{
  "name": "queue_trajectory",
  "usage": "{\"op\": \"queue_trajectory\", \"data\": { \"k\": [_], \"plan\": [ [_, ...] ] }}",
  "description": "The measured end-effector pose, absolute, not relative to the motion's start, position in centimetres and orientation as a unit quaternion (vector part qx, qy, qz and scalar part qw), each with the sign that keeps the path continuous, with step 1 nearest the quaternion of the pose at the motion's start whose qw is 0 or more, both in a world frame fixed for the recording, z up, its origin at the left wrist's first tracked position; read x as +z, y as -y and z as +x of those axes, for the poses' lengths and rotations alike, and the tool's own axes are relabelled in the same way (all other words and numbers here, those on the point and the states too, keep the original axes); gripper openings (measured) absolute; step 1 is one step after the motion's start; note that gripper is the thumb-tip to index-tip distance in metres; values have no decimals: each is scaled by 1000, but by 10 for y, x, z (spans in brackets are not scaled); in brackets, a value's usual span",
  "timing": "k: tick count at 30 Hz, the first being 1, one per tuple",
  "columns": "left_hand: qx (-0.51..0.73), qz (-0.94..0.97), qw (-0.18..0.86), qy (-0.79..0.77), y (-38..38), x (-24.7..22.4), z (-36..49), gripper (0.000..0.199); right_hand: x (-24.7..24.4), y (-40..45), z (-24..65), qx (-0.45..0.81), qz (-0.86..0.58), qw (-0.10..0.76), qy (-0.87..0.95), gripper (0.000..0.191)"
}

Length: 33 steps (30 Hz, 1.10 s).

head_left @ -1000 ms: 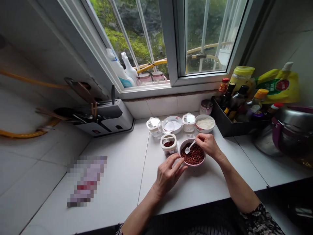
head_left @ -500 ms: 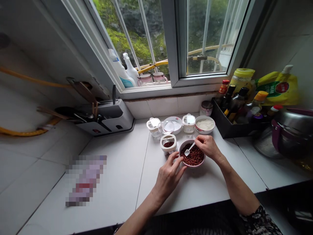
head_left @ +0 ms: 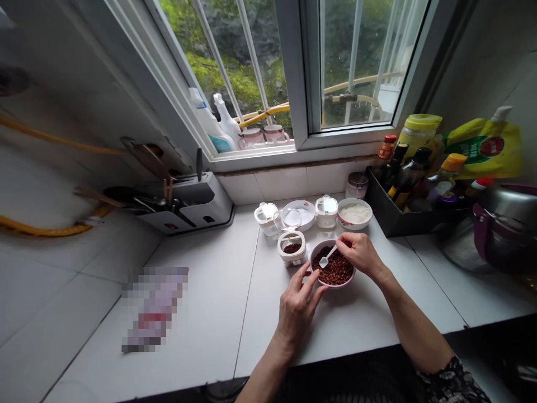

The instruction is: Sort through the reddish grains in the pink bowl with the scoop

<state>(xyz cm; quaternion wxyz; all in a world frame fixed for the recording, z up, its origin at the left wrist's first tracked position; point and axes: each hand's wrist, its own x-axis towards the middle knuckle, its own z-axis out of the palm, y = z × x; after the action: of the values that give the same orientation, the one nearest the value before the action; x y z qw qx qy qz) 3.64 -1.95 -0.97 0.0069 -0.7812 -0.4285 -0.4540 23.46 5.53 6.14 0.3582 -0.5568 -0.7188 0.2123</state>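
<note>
We can pass over the bench [head_left: 218,313] between the blurred item [head_left: 155,310] and our left hand [head_left: 297,305]. Around the bowl [head_left: 342,286], a jar [head_left: 292,257] blocks us far left, a dish [head_left: 356,226] far right, with a box [head_left: 388,215] and a pot [head_left: 514,218] farther right.

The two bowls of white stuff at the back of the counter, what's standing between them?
In the head view, a small lidded jar with a white rim stands between the left bowl and the right bowl.
</note>
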Motion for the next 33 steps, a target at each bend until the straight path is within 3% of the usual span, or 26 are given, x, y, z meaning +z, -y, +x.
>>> {"op": "queue_trajectory", "data": {
  "k": [10, 33],
  "plan": [
    [-433, -787, 49, 437, 24, -9, 33, 32, 61, -55, 235, 202, -531, 391, 724, 28],
    [-446, -779, 82, 433, 26, -6, 33, 27, 59, -57, 230, 192, -507, 359, 760, 34]
  ]
}}
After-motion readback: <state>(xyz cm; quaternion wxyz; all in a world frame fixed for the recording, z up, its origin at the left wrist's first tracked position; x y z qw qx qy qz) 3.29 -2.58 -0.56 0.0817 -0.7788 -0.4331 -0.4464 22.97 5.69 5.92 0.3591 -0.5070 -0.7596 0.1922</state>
